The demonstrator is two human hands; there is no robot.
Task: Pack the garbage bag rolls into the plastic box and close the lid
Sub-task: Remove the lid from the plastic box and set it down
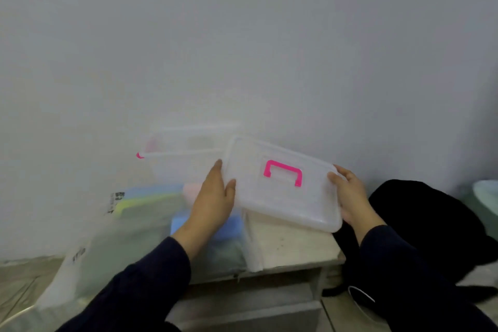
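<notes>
Garbage bag rolls [151,198] seen in clear wrapping on tabletop [291,245], below open plastic box [186,159]. Lid [283,183] held tilted in air, gripped at left edge by left hand [215,197], at right edge by right hand [350,194]. Black bag [431,224] lies at right.

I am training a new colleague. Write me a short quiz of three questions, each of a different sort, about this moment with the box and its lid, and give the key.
1. True or false: the lid is already closed on the plastic box.
2. Which holds the lid? A. the left hand alone; B. the right hand alone; C. both hands, one at each end.
3. Fill the gap: the handle on the lid is ____ in colour.

Key:
1. False. The lid is held off the box, to its right.
2. C.
3. Pink.
</notes>
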